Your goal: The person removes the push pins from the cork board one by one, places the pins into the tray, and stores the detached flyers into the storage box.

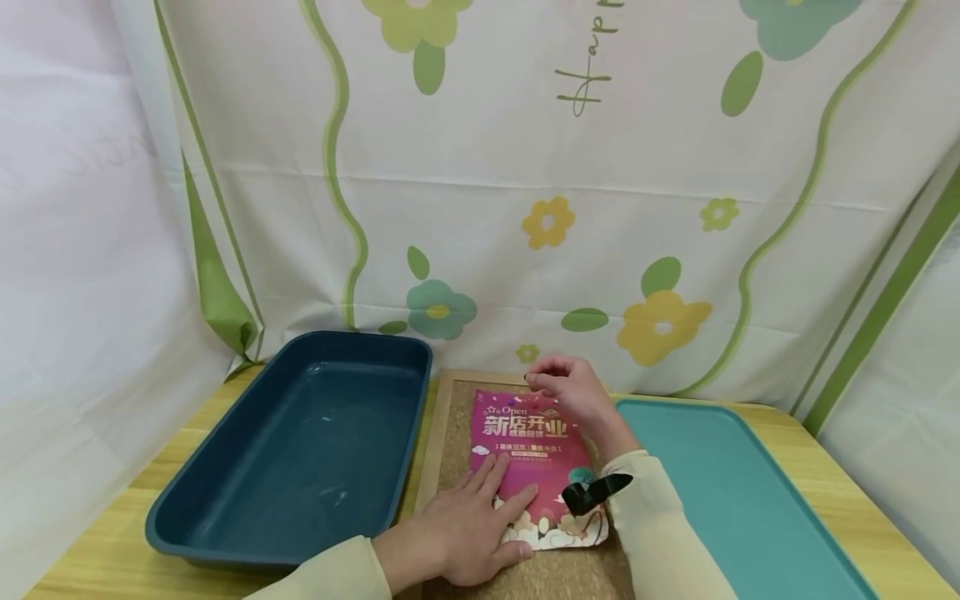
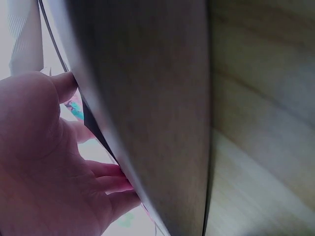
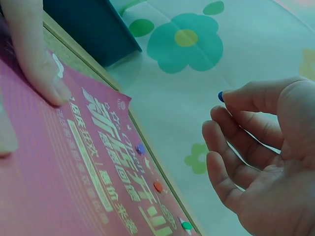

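Note:
A pink poster [image 1: 536, 479] with gold lettering lies on a wood-framed cork board [image 1: 454, 425]. My left hand [image 1: 471, 521] rests on the poster's lower left part, fingers spread and straight. Above the board's far edge, my right hand [image 1: 576, 398] pinches a small blue push pin [image 3: 221, 96] between thumb and index finger, apart from the paper. In the right wrist view, a purple pin [image 3: 141, 148], a red pin [image 3: 158, 186] and a green pin [image 3: 186, 225] sit along the poster's top. The left wrist view shows mostly the board's edge beside the left palm.
Left of the board stands a deep dark blue tray [image 1: 300, 458]. A flat teal tray [image 1: 720, 475] lies to the right, partly behind the right sleeve. Behind everything hangs a flowered curtain [image 1: 480, 250]. All rests on a wood-grain table [image 1: 112, 533].

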`<action>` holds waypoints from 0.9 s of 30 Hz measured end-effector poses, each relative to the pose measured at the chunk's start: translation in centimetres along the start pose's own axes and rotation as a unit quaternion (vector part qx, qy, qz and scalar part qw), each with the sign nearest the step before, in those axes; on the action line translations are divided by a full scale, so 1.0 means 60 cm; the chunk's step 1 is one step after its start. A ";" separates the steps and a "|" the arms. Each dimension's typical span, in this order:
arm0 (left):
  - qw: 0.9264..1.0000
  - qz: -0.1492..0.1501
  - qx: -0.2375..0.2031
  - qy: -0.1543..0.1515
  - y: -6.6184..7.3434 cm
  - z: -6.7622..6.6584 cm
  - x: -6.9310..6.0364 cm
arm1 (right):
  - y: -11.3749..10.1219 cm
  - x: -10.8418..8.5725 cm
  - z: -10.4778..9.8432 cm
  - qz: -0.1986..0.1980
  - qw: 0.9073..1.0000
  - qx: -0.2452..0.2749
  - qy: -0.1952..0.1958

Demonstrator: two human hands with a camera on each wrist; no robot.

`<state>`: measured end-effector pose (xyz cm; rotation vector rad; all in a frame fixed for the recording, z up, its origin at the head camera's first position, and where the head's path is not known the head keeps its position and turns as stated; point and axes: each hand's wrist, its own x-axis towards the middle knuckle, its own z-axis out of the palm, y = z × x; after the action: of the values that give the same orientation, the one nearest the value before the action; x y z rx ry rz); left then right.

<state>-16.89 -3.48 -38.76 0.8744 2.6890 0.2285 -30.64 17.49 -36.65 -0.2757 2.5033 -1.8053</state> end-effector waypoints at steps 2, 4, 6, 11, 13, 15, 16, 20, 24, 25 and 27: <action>1.000 -0.003 0.000 0.001 0.000 0.001 0.001 | 0.002 -0.002 -0.005 -0.005 1.000 -0.009 0.007; 1.000 -0.006 0.000 0.002 0.001 0.002 0.002 | 0.005 -0.004 -0.011 -0.011 1.000 -0.025 0.015; 1.000 -0.006 0.003 0.002 0.001 0.002 0.002 | 0.008 -0.008 -0.020 -0.007 0.999 -0.031 0.024; 1.000 -0.007 0.007 0.003 0.002 0.002 0.002 | 0.010 -0.021 -0.047 -0.001 0.999 -0.028 0.043; 1.000 -0.009 0.006 0.004 0.002 0.002 0.001 | 0.008 -0.024 -0.056 -0.007 0.999 -0.022 0.047; 1.000 -0.011 0.005 0.004 0.001 0.001 0.000 | 0.005 -0.025 -0.063 -0.014 0.998 -0.018 0.052; 1.000 -0.011 0.005 0.005 0.000 0.000 -0.001 | 0.005 -0.025 -0.066 -0.017 0.998 -0.016 0.055; 1.000 -0.015 0.002 0.004 -0.001 0.001 -0.001 | 0.005 -0.027 -0.079 -0.017 0.998 -0.014 0.064; 1.000 -0.015 -0.001 0.003 -0.001 0.003 0.002 | 0.013 -0.034 -0.097 -0.006 0.997 -0.016 0.077; 1.000 -0.015 -0.002 0.002 -0.001 0.003 0.002 | 0.015 -0.036 -0.102 -0.007 0.997 -0.016 0.079; 1.000 -0.015 -0.001 0.002 0.000 0.004 0.003 | 0.020 -0.041 -0.113 -0.011 0.997 -0.018 0.078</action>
<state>-16.93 -3.37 -39.03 0.8330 2.7023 0.2260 -29.33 24.64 -35.79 -0.1695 2.6492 -1.8601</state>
